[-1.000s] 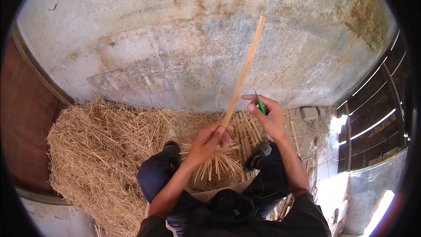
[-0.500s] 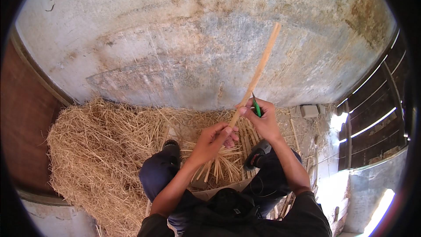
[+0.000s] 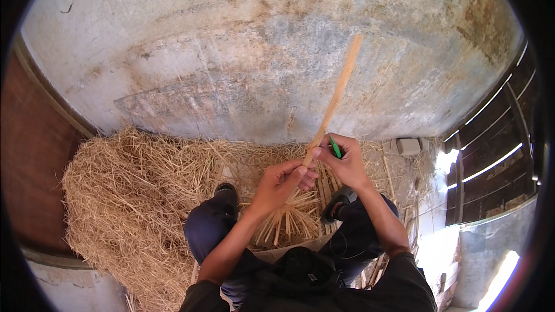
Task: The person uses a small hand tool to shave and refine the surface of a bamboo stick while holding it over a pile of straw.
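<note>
I see right hand [image 3: 345, 164], apart from strip [image 3: 340, 89] second ago, now thumbing it just above left hand [image 3: 276, 186], which pinches lower end. Right also grips green knife [image 3: 335, 147]. Strip slants up before wall [image 3: 248, 81]; looks better steadied for work.

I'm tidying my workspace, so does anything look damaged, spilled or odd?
The wall looks worn: brown stains at upper right and scuffed grey patches across its middle. Straw, heaped at left, strays untidily along the wall's foot. The strip shows no obvious damage.
</note>
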Demonstrator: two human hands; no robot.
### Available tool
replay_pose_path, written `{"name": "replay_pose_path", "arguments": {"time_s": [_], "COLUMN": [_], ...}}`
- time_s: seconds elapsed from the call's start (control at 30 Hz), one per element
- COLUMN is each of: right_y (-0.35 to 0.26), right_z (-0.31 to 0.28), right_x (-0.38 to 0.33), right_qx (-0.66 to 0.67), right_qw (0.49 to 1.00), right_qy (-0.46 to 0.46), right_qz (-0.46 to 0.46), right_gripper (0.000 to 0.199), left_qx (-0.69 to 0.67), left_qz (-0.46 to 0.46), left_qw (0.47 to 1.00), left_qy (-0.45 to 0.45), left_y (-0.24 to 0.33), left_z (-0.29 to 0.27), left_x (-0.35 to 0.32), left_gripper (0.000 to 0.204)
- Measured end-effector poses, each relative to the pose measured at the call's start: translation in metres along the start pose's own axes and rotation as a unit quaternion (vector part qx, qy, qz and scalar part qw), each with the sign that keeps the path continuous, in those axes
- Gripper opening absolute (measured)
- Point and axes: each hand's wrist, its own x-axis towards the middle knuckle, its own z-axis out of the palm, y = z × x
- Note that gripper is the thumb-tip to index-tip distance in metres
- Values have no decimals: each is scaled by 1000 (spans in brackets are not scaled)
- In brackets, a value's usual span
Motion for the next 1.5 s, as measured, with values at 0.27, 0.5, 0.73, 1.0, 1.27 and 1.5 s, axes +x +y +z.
{"name": "replay_pose_path", "arguments": {"time_s": [0.27,0.5,0.73,1.0,1.27,1.5], "right_y": [-13,-10,-5,-5,-5,-10], "right_z": [-19,-7,-6,-3,13,21], "right_x": [-2,1,1,-4,-9,-10], "right_qx": [156,102,54,-234,-343,-344], "right_qw": [985,995,997,953,892,886], "right_qy": [15,21,44,67,31,59], "right_qz": [76,-4,11,-181,-291,-304], "right_gripper": [21,26,30,30,32,30], "left_qx": [-72,33,96,137,139,98], "left_qz": [-55,9,61,99,154,136], "left_qw": [995,992,975,954,943,956], "left_qy": [-29,123,191,246,260,241], "left_y": [0,-8,-9,-1,-5,-8], "left_z": [-6,0,6,4,4,3], "left_x": [-7,-4,-4,-5,-4,-7], "left_gripper": [37,34,32,27,25,25]}}
